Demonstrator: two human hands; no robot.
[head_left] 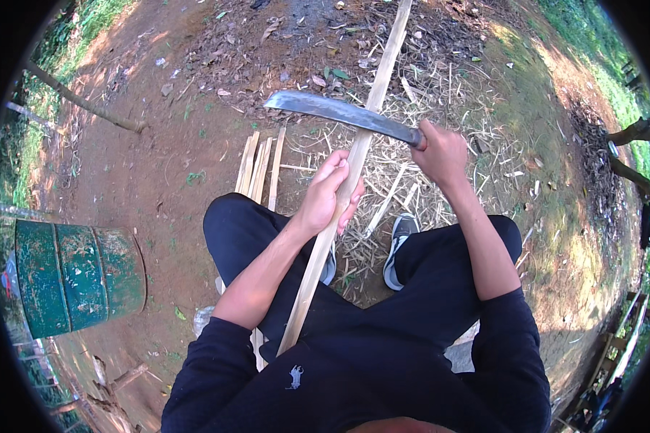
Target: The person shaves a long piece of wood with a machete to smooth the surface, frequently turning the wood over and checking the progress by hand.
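left hand [327, 196] closed around a long pale split bamboo strip [354, 162], its long axis running 7 to 1 o'clock; right hand [440, 153] clenched on a curved grey steel machete [343, 113], blade crossing the strip toward 10 o'clock.

The single head-mounted fisheye camera looks steeply down from close above the seated person's lap [383, 289], facing forward over bare ground [159, 166], with edges bending toward the dark rim.
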